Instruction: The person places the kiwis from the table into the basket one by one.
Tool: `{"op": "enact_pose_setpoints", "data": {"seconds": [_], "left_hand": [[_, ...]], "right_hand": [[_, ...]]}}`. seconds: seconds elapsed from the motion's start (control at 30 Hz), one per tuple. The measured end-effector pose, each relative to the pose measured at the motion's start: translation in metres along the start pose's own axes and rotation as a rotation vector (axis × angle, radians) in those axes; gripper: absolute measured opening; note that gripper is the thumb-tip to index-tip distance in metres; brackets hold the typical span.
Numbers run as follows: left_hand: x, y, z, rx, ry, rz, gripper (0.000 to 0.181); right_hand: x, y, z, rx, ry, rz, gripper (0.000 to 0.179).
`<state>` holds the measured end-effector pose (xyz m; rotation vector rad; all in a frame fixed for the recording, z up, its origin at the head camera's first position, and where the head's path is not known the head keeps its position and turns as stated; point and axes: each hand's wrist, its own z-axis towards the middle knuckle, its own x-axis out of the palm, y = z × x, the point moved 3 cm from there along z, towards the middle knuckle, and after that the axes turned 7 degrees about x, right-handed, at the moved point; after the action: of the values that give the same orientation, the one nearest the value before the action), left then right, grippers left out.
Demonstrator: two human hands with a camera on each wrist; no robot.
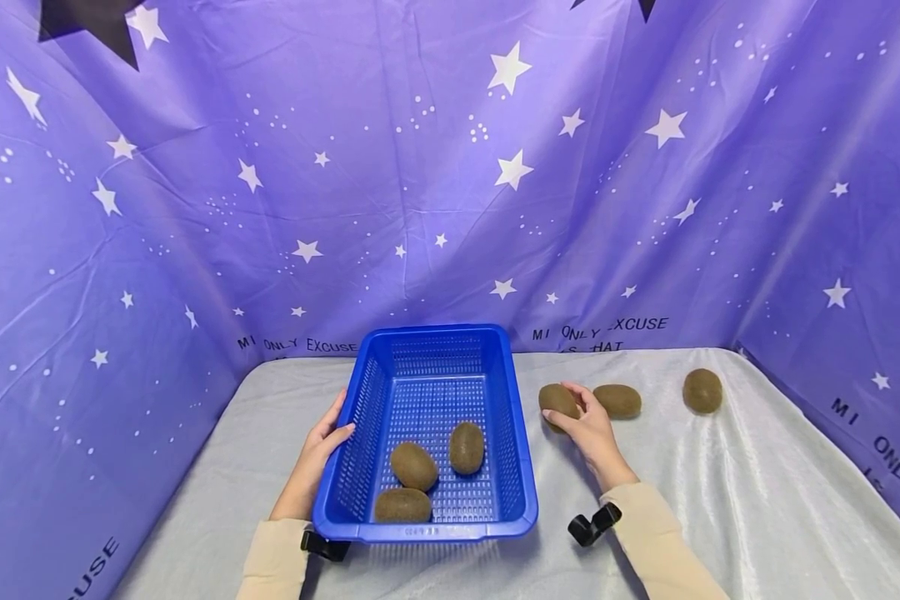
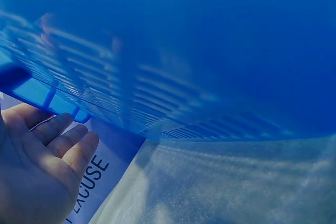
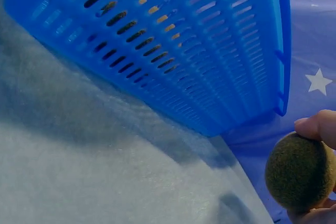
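A blue plastic basket (image 1: 427, 533) with slotted walls holds three brown kiwis: one kiwi (image 1: 467, 448) lies to the right, another kiwi (image 1: 414, 466) in the middle, and a third kiwi (image 1: 402, 505) near the front wall. My left hand (image 1: 321, 454) grips the basket's left rim, thumb over the edge and fingers along the outside; the left wrist view shows those fingers (image 2: 81, 153) beneath the rim. Right of the basket, my right hand (image 1: 591, 425) pinches a kiwi (image 1: 557, 403) between thumb and fingers. In the right wrist view this kiwi (image 3: 296, 174) appears beyond the basket's wall.
Just behind the right hand lies a kiwi (image 1: 619, 401) on the pale cloth-covered table (image 1: 750, 500). Farther right sits one more kiwi (image 1: 702, 391). A purple star-printed curtain (image 1: 435, 183) rises along the table's back and sides.
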<state>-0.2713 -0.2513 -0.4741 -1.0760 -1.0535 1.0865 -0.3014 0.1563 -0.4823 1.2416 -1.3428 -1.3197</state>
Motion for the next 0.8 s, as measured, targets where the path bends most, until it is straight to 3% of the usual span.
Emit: {"op": "enact_pose_setpoints", "data": {"seconds": [0.47, 0.8], "left_hand": [[-0.001, 0.001, 0.0, -0.004, -0.006, 0.001, 0.065], [-0.001, 0.001, -0.001, -0.006, -0.011, -0.003, 0.065]], "right_hand": [[0.004, 0.02, -0.008, -0.039, 0.05, -0.052, 0.063], [0.007, 0.039, -0.014, -0.064, 0.116, 0.015, 0.063]]}}
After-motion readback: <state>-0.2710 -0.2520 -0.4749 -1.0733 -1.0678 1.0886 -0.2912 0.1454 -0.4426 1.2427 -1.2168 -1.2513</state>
